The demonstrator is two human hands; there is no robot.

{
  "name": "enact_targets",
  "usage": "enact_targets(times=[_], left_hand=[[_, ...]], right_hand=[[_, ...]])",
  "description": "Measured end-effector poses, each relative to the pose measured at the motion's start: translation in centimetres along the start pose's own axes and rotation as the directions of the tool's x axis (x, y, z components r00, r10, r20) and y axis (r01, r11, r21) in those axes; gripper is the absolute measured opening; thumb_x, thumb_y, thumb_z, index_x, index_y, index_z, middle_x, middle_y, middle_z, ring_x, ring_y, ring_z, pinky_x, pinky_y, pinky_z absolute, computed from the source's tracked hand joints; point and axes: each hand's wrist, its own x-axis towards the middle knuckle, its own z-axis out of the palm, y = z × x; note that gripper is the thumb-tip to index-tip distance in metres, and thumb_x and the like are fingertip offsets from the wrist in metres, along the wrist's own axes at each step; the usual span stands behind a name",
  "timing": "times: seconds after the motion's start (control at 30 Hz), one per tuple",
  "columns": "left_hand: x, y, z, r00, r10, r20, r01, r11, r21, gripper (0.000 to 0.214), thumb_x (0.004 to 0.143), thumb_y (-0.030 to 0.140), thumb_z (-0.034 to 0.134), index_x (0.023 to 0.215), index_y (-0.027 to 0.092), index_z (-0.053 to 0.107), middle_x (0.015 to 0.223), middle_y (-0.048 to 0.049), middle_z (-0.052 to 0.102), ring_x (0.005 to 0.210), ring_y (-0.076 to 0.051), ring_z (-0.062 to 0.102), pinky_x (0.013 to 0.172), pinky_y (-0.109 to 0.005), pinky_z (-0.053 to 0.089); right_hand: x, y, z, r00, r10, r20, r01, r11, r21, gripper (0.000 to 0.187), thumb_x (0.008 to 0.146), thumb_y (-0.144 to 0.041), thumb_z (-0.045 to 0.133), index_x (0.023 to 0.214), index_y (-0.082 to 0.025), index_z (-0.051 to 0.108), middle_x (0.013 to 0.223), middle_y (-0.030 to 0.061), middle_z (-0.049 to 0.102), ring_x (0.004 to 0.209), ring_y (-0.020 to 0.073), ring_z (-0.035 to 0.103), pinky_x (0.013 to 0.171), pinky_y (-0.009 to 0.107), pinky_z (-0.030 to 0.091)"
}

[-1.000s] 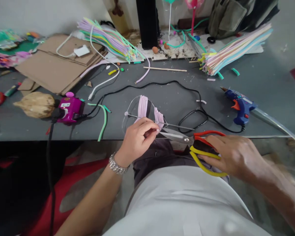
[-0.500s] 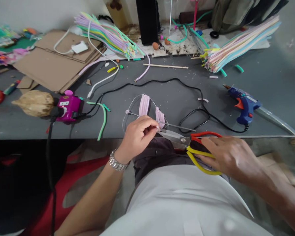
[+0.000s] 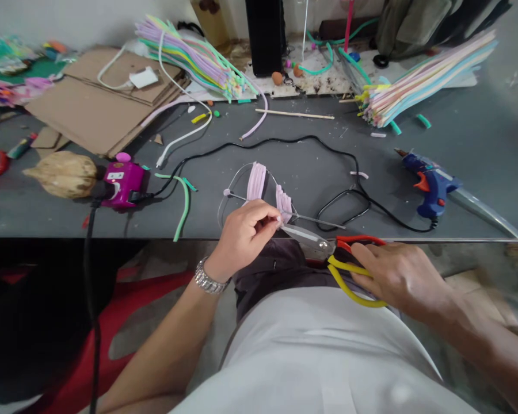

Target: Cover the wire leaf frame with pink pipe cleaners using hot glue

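At the counter [image 3: 311, 167] edge, scissors [image 3: 308, 237] just beside a wire frame [image 3: 237, 171]

The wire frame lies flat on the grey counter near its front edge, with two bunches of pink straws [image 3: 256, 181] bound across it and a thin metal rod [image 3: 315, 219] running through it. The left hand [image 3: 246, 238], with a metal watch [image 3: 209, 279] on its wrist, sits over the frame's lower edge. Its fingers are pinched together by the rod and the right-hand bunch of straws; exactly what they grip is too small to tell. The right hand [image 3: 397, 276] has its fingers clamped around the yellow and red handles of the scissors, whose blades lie together, tips at the left fingers. Beyond the hands are a blue glue gun [image 3: 431, 187], a looping black cord [image 3: 259, 144], a magenta device [image 3: 123, 184], a green straw [image 3: 182, 201], flattened cardboard [image 3: 99, 103] and two big bundles of coloured straws [image 3: 427, 86].
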Motion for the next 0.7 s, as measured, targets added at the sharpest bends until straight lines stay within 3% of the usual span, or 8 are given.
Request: enact_targets(times=[0.13,0.27,0.37,0.53,0.7], left_hand=[[0.1,0.0,0.0,1.0,-0.002,0.008,0.002,1.0,-0.003,0.01,0.095,0.015,0.062,0.088,0.02,0.067,0.087,-0.0019,0.07,0.073,-0.013,0.062,0.064,-0.026,0.046],[0.0,0.0,0.0,1.0,-0.01,0.009,0.01,1.0,-0.005,0.01,0.096,0.017,0.061,0.088,0.02,0.067,0.087,-0.0023,0.07,0.073,-0.014,0.062,0.064,-0.027,0.046],[0.0,0.1,0.1,1.0,-0.015,0.0,0.015,1.0,-0.002,0.009,0.095,0.018,0.061,0.088,0.02,0.067,0.087,-0.0024,0.07,0.073,-0.014,0.061,0.065,-0.028,0.045],[0.1,0.1,0.3,1.0,-0.008,-0.026,0.009,0.999,0.033,0.011,0.094,0.016,0.06,0.087,0.02,0.067,0.086,-0.0022,0.069,0.075,-0.015,0.06,0.07,-0.029,0.045],[0.3,-0.1,0.3,0.999,0.014,-0.036,-0.013,1.0,0.017,0.01,0.093,0.018,0.06,0.085,0.02,0.067,0.085,-0.0024,0.068,0.078,-0.017,0.061,0.072,-0.03,0.046]], right_hand=[[0.0,0.0,0.3,1.0,-0.005,-0.017,0.004,1.0,-0.018,0.019,0.099,-0.026,0.046,0.085,-0.02,0.058,0.055,-0.0011,0.059,0.045,0.0153,0.05,0.055,0.032,0.018],[0.1,-0.1,0.4,0.999,0.022,0.04,-0.021,0.999,-0.042,0.013,0.094,-0.023,0.05,0.086,-0.02,0.06,0.054,-0.0005,0.06,0.045,0.0157,0.05,0.055,0.032,0.015],[0.5,-0.2,-0.1,0.982,0.085,0.171,-0.074,0.995,-0.068,0.012,0.091,-0.021,0.051,0.087,-0.019,0.062,0.056,0.0022,0.063,0.047,0.0172,0.053,0.055,0.032,0.013],[1.8,-0.5,-1.6,0.897,0.169,0.409,-0.141,0.985,-0.099,0.013,0.091,-0.017,0.052,0.096,-0.017,0.064,0.062,0.0059,0.069,0.049,0.0184,0.058,0.054,0.032,0.011],[1.7,-1.8,-2.4,0.926,0.193,0.325,-0.146,0.976,-0.162,0.013,0.097,-0.015,0.05,0.099,-0.014,0.063,0.066,0.0109,0.071,0.052,0.0203,0.064,0.052,0.031,0.017]])
